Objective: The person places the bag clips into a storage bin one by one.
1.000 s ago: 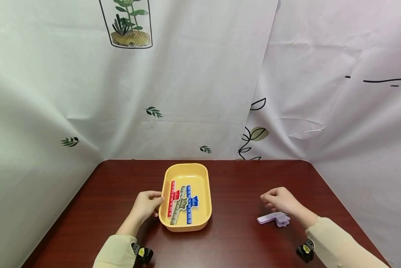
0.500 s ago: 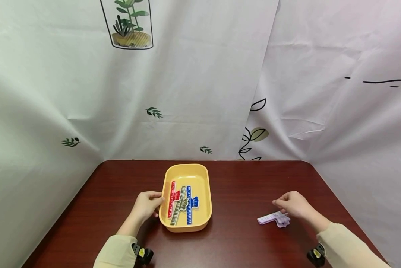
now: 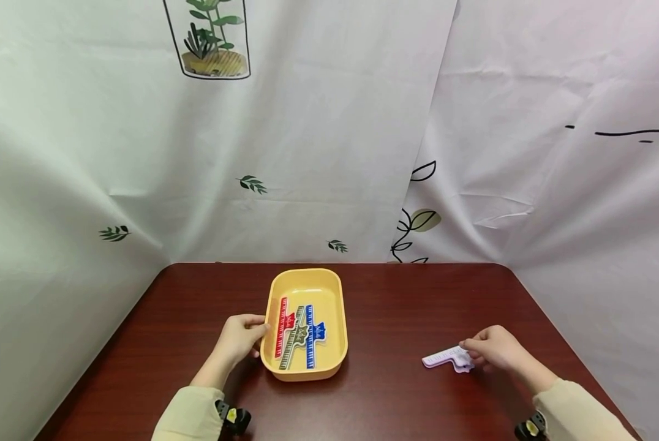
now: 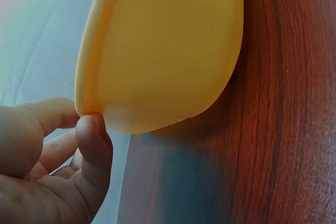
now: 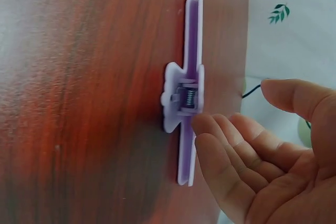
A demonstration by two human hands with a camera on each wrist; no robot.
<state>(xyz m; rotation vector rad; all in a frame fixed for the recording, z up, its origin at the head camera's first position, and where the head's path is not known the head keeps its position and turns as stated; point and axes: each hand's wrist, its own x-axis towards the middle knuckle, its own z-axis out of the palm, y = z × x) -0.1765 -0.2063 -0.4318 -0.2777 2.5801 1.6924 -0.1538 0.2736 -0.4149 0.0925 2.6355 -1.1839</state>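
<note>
My left hand [image 3: 236,344] pinches the left rim of a yellow plastic tray [image 3: 337,361]; in the left wrist view thumb and forefinger meet over the tray wall [image 4: 168,45]. Inside the tray lie a red clip [image 3: 280,340], an olive-green clip [image 3: 289,349] and a blue clip [image 3: 310,352], each with a piano-key print. On the table at right is a purple spring clip [image 3: 441,358] with the same print. My right hand [image 3: 499,350] is at the clip's handle end. In the right wrist view its thumb stands apart from the fingers, whose tips are right at the clip [image 5: 192,40].
A dark red wooden table [image 3: 384,392] carries everything. Behind it and along both sides hangs a pale curtain [image 3: 329,153] printed with leaves and jars. A black device is strapped at each wrist.
My right hand has moved right and down toward me, from above the purple clip to its handle end. The left hand and the tray have stayed put.
</note>
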